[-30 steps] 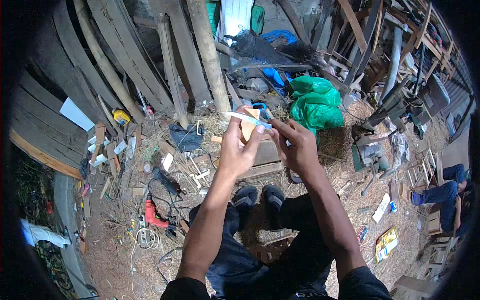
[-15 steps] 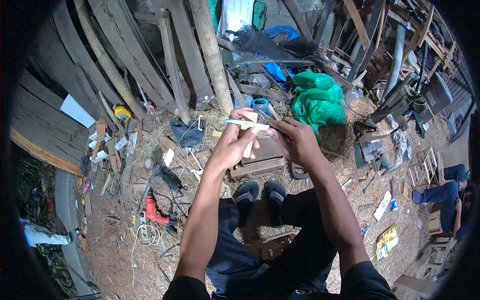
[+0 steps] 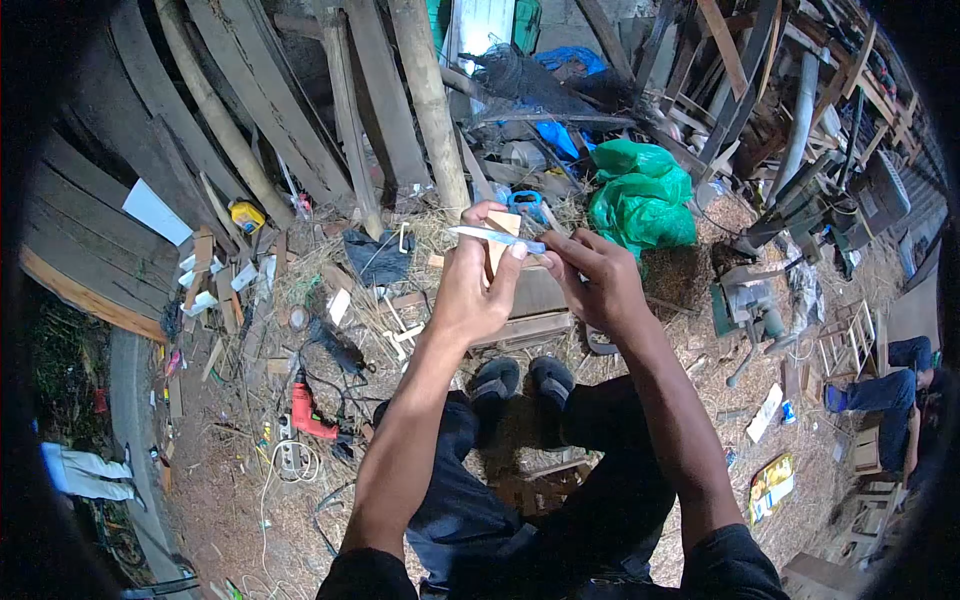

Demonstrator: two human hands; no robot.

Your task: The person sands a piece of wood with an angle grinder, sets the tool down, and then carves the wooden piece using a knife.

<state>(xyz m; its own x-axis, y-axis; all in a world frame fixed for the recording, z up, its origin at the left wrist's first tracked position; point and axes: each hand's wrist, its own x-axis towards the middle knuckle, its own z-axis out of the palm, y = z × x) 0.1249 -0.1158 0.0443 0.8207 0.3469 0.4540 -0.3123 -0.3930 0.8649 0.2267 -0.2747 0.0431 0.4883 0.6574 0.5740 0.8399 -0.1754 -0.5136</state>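
My left hand is closed around a small pale wooden piece, whose top end shows above the fingers. A knife with a slim light blade lies across the front of that wood, its tip pointing left. My right hand grips the knife's handle end, and my left thumb presses near the base of the blade. Both hands are raised over a wooden block on the ground in front of my shoes. The lower part of the wooden piece is hidden by my left hand.
A red power drill and a power strip with a white cord lie at left. Green plastic bags and a machine stand right. Planks lean behind. People are at both edges.
The knife has turned slightly against the wooden piece, its tip now a little higher. The left hand has shifted its grip and the wood is tilted differently. At left, a person's legs show more.
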